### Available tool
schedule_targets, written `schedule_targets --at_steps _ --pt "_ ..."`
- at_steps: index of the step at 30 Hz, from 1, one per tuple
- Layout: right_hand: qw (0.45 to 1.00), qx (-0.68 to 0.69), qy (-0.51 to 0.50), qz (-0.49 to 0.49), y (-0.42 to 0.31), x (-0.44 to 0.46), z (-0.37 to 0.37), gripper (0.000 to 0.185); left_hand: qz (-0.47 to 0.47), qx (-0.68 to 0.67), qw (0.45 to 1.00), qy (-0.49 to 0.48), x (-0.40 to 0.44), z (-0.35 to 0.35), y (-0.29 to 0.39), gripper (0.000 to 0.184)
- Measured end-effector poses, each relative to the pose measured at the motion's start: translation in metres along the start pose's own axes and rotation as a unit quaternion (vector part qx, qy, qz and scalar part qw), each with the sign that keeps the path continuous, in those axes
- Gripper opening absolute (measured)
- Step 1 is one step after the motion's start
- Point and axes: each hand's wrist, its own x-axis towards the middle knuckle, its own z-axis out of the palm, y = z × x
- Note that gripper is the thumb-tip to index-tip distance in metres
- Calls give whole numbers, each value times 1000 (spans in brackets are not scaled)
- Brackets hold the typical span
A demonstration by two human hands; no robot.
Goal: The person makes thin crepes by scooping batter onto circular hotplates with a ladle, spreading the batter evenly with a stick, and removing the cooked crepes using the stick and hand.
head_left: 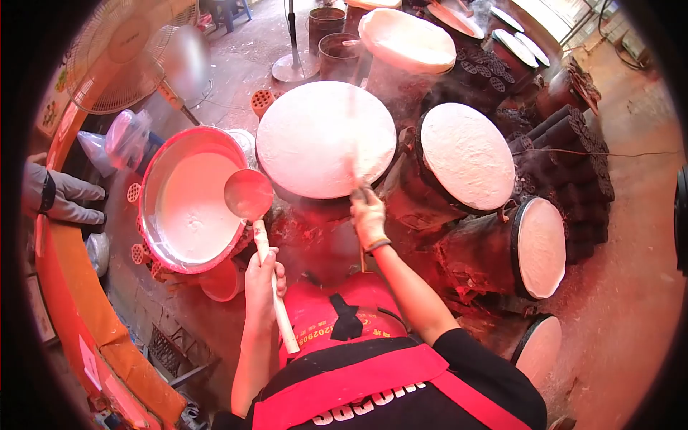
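My left hand [262, 285] is wrapped round the wooden handle of a ladle [249, 195]. The ladle's round bowl hangs over the right edge of a red-rimmed basin [149, 179], which holds pale, creamy batter [188, 211]. My right hand [368, 215] grips a thin stick [351, 132], blurred along its upper length, at the near edge of a large round griddle [294, 188]. The stick reaches out across the griddle, over a pale layer of batter [308, 136] that coats its surface. Whether the stick touches this layer I cannot tell.
More drum stoves with pale-coated round tops, such as this griddle [469, 158] and this one [542, 247], stand to the right. Black coal briquettes [566, 172] are stacked behind them. A fan [129, 46] stands at upper left; a person [64, 193] is at the far left.
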Motion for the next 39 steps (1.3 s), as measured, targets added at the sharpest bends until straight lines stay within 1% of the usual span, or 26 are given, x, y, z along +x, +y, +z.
schedule_targets --at_steps 2,4,5,6,8,9,10,13,14,16,18,19,20,22,23,25,26,29,30,31,32,34,36,37,38,39 --pt "987 -39 -84 128 -31 -4 15 37 -11 -7 1000 -26 7 2 1 17" --pt "985 -65 -106 118 -45 1 8 38 -19 -10 999 -29 13 0 3 14" --pt "989 -87 -55 110 -51 -6 -2 38 -20 -11 999 -37 16 -3 4 13" --pt "998 -37 -13 50 -38 -3 -13 38 -20 -14 999 -44 19 -5 4 12" --pt "991 37 123 44 -18 -18 -31 37 -20 -3 999 -43 18 -6 8 10" --pt "990 56 121 50 1 -23 -33 37 -35 -4 998 -55 17 -7 10 9" --pt "995 -1 101 16 22 -21 -30 37 -50 -4 996 -68 17 -8 12 9" --pt "998 5 12 54 3 -21 11 34 -78 -15 994 -74 17 -11 12 11" --pt "992 -22 -2 124 -19 -12 16 35 -95 -16 993 -74 16 -12 13 12" --pt "996 -37 -3 85 -21 27 -1 35 -110 -22 990 -86 15 -12 10 13" --pt "996 13 66 53 -30 43 -11 34 -127 -35 987 -96 15 -11 11 11" --pt "997 -29 50 59 -26 50 -21 33 -127 -35 987 -95 17 -11 11 11" --pt "996 -29 51 60 -26 45 -24 33 -129 -20 986 -103 21 -11 10 11" --pt "989 -97 -69 84 -25 22 -32 34 -131 -5 985 -110 35 -10 8 11" --pt "982 -153 -96 57 -22 9 -41 35 -123 27 986 -110 45 -9 9 11" --pt "977 -115 -109 142 -42 -32 -52 36 -95 92 985 -111 74 -7 11 12" --pt "977 -116 -111 142 -37 -46 -55 36 -77 124 983 -111 92 -5 13 11" --pt "991 -63 23 117 -21 -74 -58 44 -56 116 983 -127 147 5 5 12" --pt "989 -20 71 127 -13 -79 -46 44 -41 177 979 -93 158 17 3 12" --pt "990 -13 65 121 -4 -81 -34 43 -27 237 969 -58 166 28 -1 13" --pt "991 -6 60 117 4 -83 -22 42 -31 209 977 -32 158 45 0 15" --pt "988 24 5 155 11 -82 3 41 -45 255 966 -22 151 69 -1 11" --pt "991 46 -56 111 36 -70 12 41 -66 152 985 -57 165 77 -20 10" --pt "983 100 -56 147 47 -65 15 40 -126 24 989 -78 165 80 -20 9" --pt "958 111 -72 256 1 -74 25 38 -193 -95 971 -100 171 79 -9 14" --pt "960 88 -69 258 -20 -76 28 34 -332 -281 886 -159 177 66 16 12"
